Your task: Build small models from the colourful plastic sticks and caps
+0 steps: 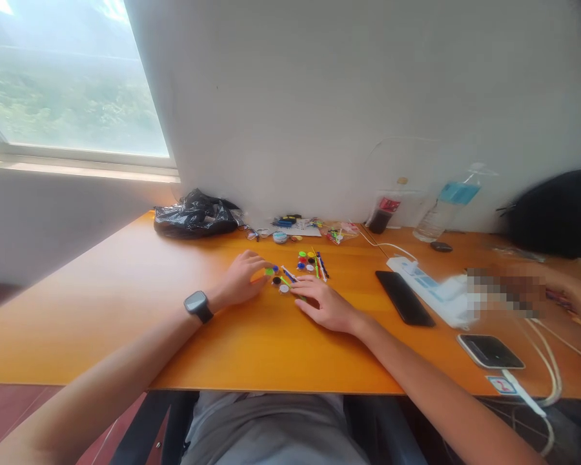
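My left hand [246, 279], with a smartwatch [198, 306] on its wrist, lies on the table with thumb and fingers apart. Its fingertips are beside a small green round piece [268, 272] and a blue one [275, 268]. A black round piece [276, 281] and a white one [284, 289] lie between the hands. My right hand [325, 302] has its fingers stretched over a few thin coloured sticks [287, 275], partly hiding them. Behind it, several coloured round pieces [303, 256] form a small group, with more sticks [322, 266] alongside.
A black plastic bag [196, 214] and small parts [339, 234] lie along the wall. On the right are a dark bottle [384, 213], a clear bottle [440, 210], a black phone [403, 297], a power strip [428, 290] and a charging phone [490, 351]. Another person's arm [569, 284] reaches in.
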`<act>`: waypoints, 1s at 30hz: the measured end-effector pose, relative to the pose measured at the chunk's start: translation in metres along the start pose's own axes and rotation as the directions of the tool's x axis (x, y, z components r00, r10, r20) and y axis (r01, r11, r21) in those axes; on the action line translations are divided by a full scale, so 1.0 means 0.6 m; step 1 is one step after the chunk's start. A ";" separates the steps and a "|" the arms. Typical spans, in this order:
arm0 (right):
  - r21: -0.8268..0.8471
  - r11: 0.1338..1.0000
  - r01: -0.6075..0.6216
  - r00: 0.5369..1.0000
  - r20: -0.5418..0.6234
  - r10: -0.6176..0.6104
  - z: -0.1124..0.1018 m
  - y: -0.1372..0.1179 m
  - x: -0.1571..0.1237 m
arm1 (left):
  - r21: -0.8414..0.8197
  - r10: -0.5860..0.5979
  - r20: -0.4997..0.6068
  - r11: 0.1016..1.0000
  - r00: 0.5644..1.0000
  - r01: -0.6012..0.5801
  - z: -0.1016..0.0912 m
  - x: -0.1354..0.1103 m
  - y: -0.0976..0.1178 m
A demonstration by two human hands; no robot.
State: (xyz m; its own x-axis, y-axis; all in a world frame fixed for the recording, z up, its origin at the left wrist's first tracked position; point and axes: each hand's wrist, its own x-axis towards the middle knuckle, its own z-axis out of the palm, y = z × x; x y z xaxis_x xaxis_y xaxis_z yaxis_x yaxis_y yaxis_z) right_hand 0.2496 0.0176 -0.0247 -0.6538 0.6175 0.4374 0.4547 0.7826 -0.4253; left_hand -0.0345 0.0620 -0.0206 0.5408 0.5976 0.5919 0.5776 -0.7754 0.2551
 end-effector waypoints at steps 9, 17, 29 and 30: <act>0.014 0.995 -0.095 0.986 -0.134 0.096 0.001 0.016 -0.004 | 0.045 0.037 -0.114 0.998 0.993 -0.033 -0.005 0.003 0.020; 0.118 0.992 -0.046 0.951 -0.300 0.080 -0.004 0.003 0.003 | 0.020 0.141 -0.080 0.990 0.987 -0.140 -0.007 0.004 0.042; 0.353 0.913 -0.203 0.784 -0.500 0.368 -0.015 -0.015 0.008 | -0.151 0.103 -0.058 0.982 0.993 -0.111 0.004 -0.005 0.048; 0.392 0.898 -0.202 0.775 -0.497 0.391 -0.016 -0.013 0.008 | -0.177 0.101 -0.058 0.978 0.993 -0.110 0.005 -0.005 0.050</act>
State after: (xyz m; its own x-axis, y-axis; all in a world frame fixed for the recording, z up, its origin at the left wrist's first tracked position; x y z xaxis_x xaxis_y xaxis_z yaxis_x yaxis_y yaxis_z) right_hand 0.2488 0.0153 -0.0116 -0.0278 0.8238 0.5661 0.3030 0.5467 -0.7806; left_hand -0.0171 0.0376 -0.0174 0.5601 0.5032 0.6581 0.3974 -0.8602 0.3196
